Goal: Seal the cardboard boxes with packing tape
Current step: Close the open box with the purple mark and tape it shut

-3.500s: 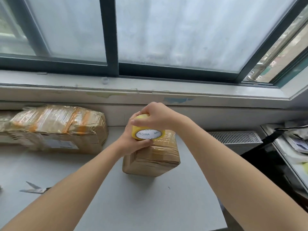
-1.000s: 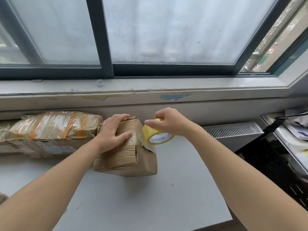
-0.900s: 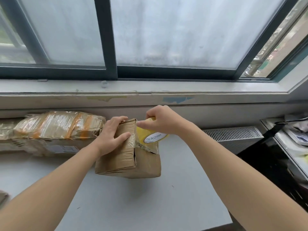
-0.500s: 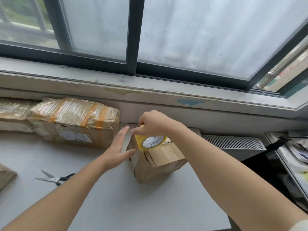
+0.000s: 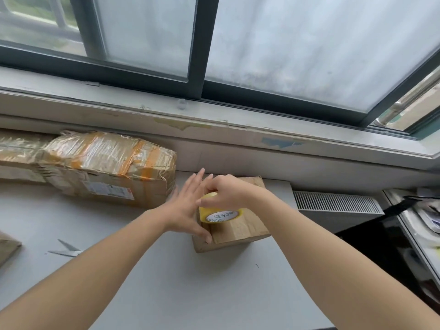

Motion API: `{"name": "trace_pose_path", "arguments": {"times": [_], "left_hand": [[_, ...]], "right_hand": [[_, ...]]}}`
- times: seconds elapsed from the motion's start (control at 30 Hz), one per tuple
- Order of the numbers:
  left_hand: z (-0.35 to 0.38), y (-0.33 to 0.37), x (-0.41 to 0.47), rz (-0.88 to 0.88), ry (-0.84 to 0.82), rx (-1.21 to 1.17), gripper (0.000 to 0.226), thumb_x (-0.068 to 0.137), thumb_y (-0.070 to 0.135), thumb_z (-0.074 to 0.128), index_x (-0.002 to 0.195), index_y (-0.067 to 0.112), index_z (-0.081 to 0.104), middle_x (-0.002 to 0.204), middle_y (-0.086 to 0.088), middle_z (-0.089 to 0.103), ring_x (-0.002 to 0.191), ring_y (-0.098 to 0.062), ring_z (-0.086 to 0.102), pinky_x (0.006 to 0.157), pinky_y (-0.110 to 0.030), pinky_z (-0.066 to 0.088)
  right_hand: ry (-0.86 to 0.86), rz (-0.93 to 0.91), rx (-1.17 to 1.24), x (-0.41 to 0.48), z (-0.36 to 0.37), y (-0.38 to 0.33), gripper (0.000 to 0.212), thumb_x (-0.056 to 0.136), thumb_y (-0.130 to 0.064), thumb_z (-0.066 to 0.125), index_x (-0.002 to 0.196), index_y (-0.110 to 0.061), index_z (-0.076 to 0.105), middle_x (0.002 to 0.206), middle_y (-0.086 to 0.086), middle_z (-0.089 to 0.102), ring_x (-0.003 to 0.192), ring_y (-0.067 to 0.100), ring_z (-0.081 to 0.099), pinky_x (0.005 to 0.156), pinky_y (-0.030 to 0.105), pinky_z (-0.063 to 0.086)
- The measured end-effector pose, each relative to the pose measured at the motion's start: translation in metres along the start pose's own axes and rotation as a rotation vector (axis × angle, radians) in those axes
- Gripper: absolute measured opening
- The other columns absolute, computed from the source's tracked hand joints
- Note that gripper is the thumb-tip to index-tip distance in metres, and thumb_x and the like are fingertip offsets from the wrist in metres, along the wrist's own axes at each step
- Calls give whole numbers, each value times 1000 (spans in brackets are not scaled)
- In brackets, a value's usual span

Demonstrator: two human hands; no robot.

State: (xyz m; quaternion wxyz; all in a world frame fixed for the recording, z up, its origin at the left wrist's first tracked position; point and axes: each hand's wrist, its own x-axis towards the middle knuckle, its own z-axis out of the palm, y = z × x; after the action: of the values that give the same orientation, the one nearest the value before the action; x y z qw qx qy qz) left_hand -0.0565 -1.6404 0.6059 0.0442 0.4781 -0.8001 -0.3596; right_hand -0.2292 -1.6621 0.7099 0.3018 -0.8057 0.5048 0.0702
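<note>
- Hands meet at the centre of the frame. The left hand (image 5: 184, 207) is flat, fingers straight and close together, with its palm pressed against the left side of the small cardboard box (image 5: 240, 231). Its thumb reaches down to the box's near left corner.
- The right hand (image 5: 227, 192) curls over the yellow tape roll (image 5: 220, 213) and grips it by the rim. The roll sits on the box's top face near the left edge, and its white core label, "MADE IN CHINA", faces the camera.
- The small cardboard box stands on the grey table (image 5: 166, 289), just right of centre. Its top is creased and its far side is close to the wall.
- A larger box (image 5: 107, 167), wrapped in glossy tape with orange strips, lies left of centre. Its right end is just beside the left hand's fingers.
- Scissors (image 5: 65, 250) lie on the table at lower left, their handles hidden behind the left forearm.
- The corner of another brown parcel (image 5: 7, 248) shows at the left edge.
- A white vent grille (image 5: 333, 202) sits at middle right, beyond the box.
- A shelf with papers (image 5: 426, 215) fills the right edge.
- A dark-framed window (image 5: 197, 55) with frosted panes spans the top, above a chipped sill (image 5: 214, 120).
</note>
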Motion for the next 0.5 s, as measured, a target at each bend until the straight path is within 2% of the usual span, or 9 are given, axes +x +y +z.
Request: {"name": "trace_pose_path", "arguments": {"times": [0.1, 0.2, 0.23, 0.3, 0.43, 0.5], "left_hand": [[9, 4, 6, -51, 5, -127, 164, 36, 92, 76, 157, 41, -23, 155, 29, -40, 150, -11, -35, 124, -65, 0], [27, 8, 8, -77, 95, -274, 158, 39, 83, 80, 159, 41, -14, 153, 38, -28, 152, -5, -20, 124, -63, 10], [29, 9, 9, -87, 114, -284, 155, 42, 80, 80, 159, 41, -12, 153, 37, -26, 152, -4, -17, 124, -63, 11], [30, 8, 11, -105, 124, -244, 151, 47, 77, 81, 160, 38, -11, 155, 35, -24, 152, -6, -13, 123, -64, 13], [28, 4, 11, -99, 101, -175, 150, 51, 82, 79, 161, 33, -13, 155, 34, -23, 152, -9, -8, 121, -65, 14], [27, 5, 11, -86, 88, -153, 150, 52, 84, 77, 160, 34, -14, 156, 34, -23, 152, -8, -9, 121, -65, 14]], "right_hand": [[53, 11, 12, 3, 3, 4, 27, 91, -53, 67, 76, -32, 62, 69, -11, 61, 66, 9, 55, 59, 29, 41], [41, 18, -6, 1, 3, 6, 33, 88, -61, 66, 82, -29, 69, 70, -5, 67, 66, 15, 60, 60, 33, 46], [25, 15, -12, 0, 1, 6, 34, 87, -63, 66, 84, -29, 70, 73, -4, 69, 69, 16, 62, 61, 33, 48], [8, 16, -37, -4, -10, 9, 34, 87, -64, 66, 74, -32, 66, 72, -6, 68, 69, 15, 61, 59, 29, 46], [-3, 54, -253, -9, -27, 25, 57, 82, -73, 65, 74, -17, 63, 64, 0, 62, 65, 21, 58, 58, 35, 46], [-28, 85, -281, -14, -27, 38, 66, 81, -78, 62, 73, -12, 60, 64, 2, 60, 62, 20, 55, 57, 36, 42]]}}
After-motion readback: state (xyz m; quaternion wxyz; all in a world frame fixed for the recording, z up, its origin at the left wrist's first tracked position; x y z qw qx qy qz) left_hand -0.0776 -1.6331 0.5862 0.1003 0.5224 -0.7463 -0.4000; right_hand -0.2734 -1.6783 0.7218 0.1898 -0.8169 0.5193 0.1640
